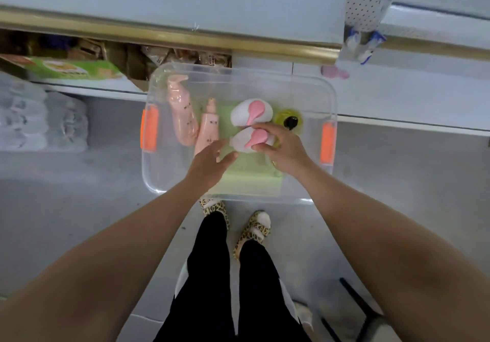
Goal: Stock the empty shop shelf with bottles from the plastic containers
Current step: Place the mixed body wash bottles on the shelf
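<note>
Two white bottles: nearer bottle (pixel 240 141) and farther bottle (pixel 238 113), pink caps up, side by side inside the clear container (pixel 159 182) on the floor.
Right hand (pixel 282 149): fingers curled around the nearer bottle's top.
Left hand (pixel 209 160): fingers straight, slightly spread, just beside that bottle, holding nothing.
Pink bottles (pixel 183 114): lying along the container's left side.
Yellow bottle (pixel 281 118): behind the right hand.
Shelf (pixel 397 97): just beyond the container.

Cool, even light fills the aisle, a bit washed out, leaving the floor (pixel 66 209) almost shadowless. The clear bin (pixel 330 95) shows mild glare along its rim. Detail is soft throughout; the left hand (pixel 209 160) is motion-blurred, and the shelf (pixel 169 37) edge bows toward the corners of the wide view.
</note>
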The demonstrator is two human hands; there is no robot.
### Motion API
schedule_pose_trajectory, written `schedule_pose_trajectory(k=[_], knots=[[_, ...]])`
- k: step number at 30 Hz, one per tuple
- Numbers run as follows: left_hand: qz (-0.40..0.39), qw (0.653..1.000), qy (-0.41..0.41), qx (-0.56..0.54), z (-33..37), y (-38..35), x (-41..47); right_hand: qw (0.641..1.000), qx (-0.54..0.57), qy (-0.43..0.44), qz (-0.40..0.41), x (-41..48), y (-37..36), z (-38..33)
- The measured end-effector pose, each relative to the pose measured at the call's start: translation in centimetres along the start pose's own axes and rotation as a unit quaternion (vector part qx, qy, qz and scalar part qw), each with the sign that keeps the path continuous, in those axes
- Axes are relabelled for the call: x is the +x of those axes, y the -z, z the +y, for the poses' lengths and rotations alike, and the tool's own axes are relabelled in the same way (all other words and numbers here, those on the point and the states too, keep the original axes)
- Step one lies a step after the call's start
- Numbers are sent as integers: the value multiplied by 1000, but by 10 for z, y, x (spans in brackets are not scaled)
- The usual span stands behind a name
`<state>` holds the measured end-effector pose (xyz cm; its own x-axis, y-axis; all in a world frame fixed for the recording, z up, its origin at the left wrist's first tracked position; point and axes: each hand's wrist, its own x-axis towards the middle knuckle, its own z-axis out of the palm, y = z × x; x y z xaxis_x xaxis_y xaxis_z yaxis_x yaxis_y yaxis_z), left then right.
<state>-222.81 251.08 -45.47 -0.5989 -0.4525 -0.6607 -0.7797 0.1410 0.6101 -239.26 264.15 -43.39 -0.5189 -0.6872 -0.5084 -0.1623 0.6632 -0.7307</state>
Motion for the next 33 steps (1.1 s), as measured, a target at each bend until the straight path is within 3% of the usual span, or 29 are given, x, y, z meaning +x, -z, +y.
schedule_pose_trajectory(k=[8, 13, 17, 22, 24, 30, 33], knots=[[-24, 995, -29, -90, 13, -2, -2, 982, 183, 9, 40, -7, 28, -21], [-85, 973, 19, -213, 42, 8, -4, 945, 323, -45, 22, -13, 55, -40], [-112, 962, 34, -246, 59, 8, -3, 926, 362, -105, 28, -14, 65, -46], [-121, 935, 72, -327, 56, -4, 4, 938, 281, -175, -105, -27, 55, -24], [-127, 928, 69, -342, 62, -9, 2, 925, 285, -209, -141, -38, 44, -13], [-136, 931, 75, -331, 66, -13, 1, 894, 402, -191, -59, -55, 40, 10], [-49, 936, 95, -336, 52, -12, 16, 875, 454, -169, -9, -55, 47, 14]])
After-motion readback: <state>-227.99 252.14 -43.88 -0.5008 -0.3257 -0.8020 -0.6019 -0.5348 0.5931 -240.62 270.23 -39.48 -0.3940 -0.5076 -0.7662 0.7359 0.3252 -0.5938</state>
